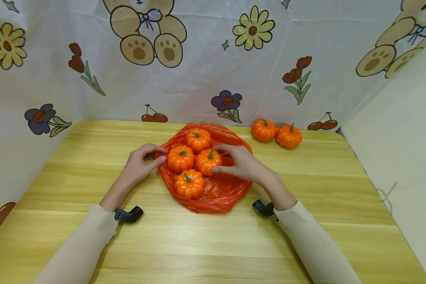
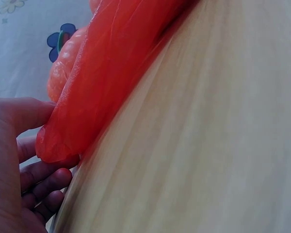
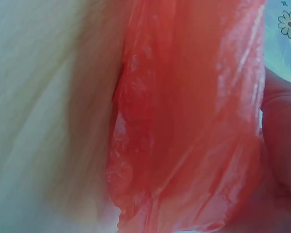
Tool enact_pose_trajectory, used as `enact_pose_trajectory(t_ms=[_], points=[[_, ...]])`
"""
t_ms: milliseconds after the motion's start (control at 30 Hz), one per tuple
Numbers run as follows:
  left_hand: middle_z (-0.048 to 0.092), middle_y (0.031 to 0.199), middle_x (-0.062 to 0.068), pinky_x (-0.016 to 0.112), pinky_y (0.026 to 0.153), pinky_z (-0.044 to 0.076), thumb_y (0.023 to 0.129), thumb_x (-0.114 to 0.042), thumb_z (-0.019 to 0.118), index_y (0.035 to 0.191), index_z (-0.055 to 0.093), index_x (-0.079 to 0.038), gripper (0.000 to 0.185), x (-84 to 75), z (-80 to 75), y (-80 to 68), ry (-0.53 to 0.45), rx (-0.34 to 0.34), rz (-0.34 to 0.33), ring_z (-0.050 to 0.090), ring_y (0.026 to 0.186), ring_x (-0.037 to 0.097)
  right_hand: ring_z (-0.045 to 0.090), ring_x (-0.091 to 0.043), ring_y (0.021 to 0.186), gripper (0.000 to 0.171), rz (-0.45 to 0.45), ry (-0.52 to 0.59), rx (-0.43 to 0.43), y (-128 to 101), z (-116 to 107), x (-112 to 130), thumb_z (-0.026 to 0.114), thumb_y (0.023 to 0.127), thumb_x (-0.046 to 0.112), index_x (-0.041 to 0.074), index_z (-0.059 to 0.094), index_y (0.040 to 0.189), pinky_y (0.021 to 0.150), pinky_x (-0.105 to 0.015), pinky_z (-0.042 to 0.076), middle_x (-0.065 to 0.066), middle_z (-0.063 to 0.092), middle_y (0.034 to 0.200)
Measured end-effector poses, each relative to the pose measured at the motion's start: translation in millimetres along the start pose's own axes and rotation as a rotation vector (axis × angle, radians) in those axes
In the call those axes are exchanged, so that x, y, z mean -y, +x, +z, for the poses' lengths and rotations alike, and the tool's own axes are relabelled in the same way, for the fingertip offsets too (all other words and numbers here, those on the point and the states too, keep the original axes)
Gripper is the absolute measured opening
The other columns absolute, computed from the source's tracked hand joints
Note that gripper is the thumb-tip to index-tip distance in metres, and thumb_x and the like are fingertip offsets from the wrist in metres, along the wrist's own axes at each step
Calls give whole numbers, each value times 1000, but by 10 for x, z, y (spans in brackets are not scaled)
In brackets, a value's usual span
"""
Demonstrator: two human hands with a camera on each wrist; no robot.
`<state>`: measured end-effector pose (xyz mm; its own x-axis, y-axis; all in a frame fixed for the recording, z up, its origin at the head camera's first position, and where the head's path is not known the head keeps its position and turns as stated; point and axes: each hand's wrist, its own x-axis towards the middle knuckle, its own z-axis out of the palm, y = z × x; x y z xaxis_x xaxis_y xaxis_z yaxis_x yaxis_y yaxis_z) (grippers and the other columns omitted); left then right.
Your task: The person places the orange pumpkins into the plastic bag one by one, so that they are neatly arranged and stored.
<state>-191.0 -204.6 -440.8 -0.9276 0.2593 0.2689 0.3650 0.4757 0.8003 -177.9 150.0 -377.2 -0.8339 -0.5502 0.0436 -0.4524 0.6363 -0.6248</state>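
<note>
An orange plastic bag (image 1: 220, 193) lies spread open on the wooden table (image 1: 213, 244), with several small orange pumpkins on it. My left hand (image 1: 163, 155) pinches the bag's left edge between thumb and forefinger, beside the left pumpkin (image 1: 180, 157). In the left wrist view the bag (image 2: 116, 63) runs into my left hand (image 2: 39, 145), with a pumpkin (image 2: 63, 68) behind the plastic. My right hand (image 1: 216, 159) curls over the bag's right edge, its thumb against the middle pumpkin (image 1: 206, 161). The right wrist view is filled by the bag (image 3: 184, 121), with my thumb (image 3: 281, 136) on it.
Two more pumpkins (image 1: 263, 130) (image 1: 288, 136) sit off the bag at the back right of the table. A printed cloth backdrop (image 1: 213, 71) stands close behind, and a plain wall (image 1: 404, 150) closes the right side. Bare wood lies in front of the bag.
</note>
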Motion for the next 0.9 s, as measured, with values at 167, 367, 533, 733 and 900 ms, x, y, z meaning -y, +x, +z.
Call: enact_pose_trajectory(t_ms=[167, 367, 533, 733, 900], points=[[73, 115, 9, 24, 80, 42, 99, -18, 76, 118, 78, -12, 20, 3, -8, -1, 0, 4, -17, 53, 92, 18, 63, -22, 129, 71, -1, 6, -12, -5, -15, -10, 83, 90, 46, 11, 58, 147, 111, -45, 49, -4, 67, 140], [73, 114, 9, 23, 80, 42, 98, -16, 76, 118, 78, -11, 20, 11, 3, 7, -4, -3, -15, 53, 91, 16, 57, -24, 137, 68, 20, 45, -78, -34, -117, -32, 78, 94, 49, 14, 57, 148, 116, -48, 45, -7, 62, 148], [73, 112, 9, 24, 79, 41, 98, -15, 77, 117, 79, -11, 20, 3, 5, 9, -1, -5, -7, 52, 91, 17, 55, -22, 141, 65, 19, 63, -109, -69, -215, -65, 77, 95, 50, 18, 59, 148, 119, -48, 41, -5, 62, 149], [72, 111, 7, 23, 80, 42, 99, -17, 75, 117, 79, -13, 18, 19, -3, 13, 4, 4, -3, 53, 91, 17, 58, -27, 137, 57, 41, 132, -220, -108, -371, -191, 75, 98, 43, 12, 62, 145, 117, -50, 45, -10, 65, 144], [72, 111, 5, 22, 80, 43, 99, -20, 75, 116, 79, -15, 18, 27, -11, 14, 17, 2, -2, 54, 90, 16, 59, -28, 136, 50, 76, 187, -338, -159, -521, -346, 74, 100, 38, 12, 64, 142, 115, -52, 46, -10, 65, 141]])
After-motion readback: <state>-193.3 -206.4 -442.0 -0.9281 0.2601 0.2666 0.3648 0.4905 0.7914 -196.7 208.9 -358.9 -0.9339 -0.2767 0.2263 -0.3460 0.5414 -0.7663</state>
